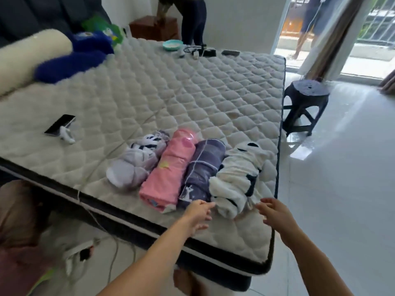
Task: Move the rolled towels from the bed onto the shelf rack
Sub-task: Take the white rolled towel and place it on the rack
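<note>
Left hand (197, 213) and right hand (272, 212) both reach toward the near right corner of the white quilted mattress bed (171, 88), fingers loosely spread, holding nothing. Left fingertips sit just at the near end of the white rolled towel with black patches (237, 182); contact is unclear because of blur. Right hand is just beside that same end, on its right, apart from it.

Four rolled towels lie side by side near the bed's near edge, long axes running away from the camera:
- lilac-grey and white patterned rolled towel (136, 162), leftmost
- pink rolled towel with printed shapes (171, 171), touching it on the right
- dark purple-grey rolled towel with small white deer print (202, 169), next
- white one with black patches, rightmost, closest to the right edge

Black smartphone (59, 124) lies near the left edge with a small white figure (66, 135) beside it. Cream bolster (30, 60) and blue fluffy pillow (72, 60) sit at the far left corner. Teal round bowl (172, 45) and dark cables (197, 51) sit at the far edge. Black plastic stool (303, 107) stands on the tiled floor off the bed's right edge.
</note>
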The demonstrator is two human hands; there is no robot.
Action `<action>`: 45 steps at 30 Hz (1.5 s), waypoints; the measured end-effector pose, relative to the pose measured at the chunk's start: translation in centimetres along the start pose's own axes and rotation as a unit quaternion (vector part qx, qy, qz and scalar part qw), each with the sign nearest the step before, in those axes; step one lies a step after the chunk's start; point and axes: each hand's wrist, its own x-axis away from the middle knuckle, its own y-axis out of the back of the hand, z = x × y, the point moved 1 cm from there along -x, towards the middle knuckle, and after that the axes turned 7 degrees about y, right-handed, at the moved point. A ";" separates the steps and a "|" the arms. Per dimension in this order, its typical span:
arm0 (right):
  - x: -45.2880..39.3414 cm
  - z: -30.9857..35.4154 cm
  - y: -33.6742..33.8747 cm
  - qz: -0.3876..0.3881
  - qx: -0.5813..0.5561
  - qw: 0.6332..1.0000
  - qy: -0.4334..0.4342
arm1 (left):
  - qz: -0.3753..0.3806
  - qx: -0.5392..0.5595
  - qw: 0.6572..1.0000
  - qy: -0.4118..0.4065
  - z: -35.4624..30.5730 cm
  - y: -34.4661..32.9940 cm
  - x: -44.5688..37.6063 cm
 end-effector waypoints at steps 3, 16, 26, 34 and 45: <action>-2.8 1.4 0.6 -0.021 0.001 0.999 -0.025 | 0.049 0.061 0.994 0.079 -2.7 -0.9 -3.4; -19.4 4.4 -2.5 0.028 -0.003 0.995 -0.100 | 0.131 0.138 0.938 0.290 -7.5 -1.3 -9.9; -25.3 3.2 -4.1 -0.010 0.027 0.985 -0.167 | 0.107 0.123 0.928 0.334 -8.3 -3.3 -12.1; -24.2 2.2 -2.5 -0.055 -0.084 0.978 -0.184 | 0.086 0.067 0.946 0.304 -9.6 -3.5 -10.8; -18.3 12.2 -2.9 -0.042 -0.199 0.978 0.043 | 0.043 0.161 0.981 0.101 -9.1 -1.0 -3.9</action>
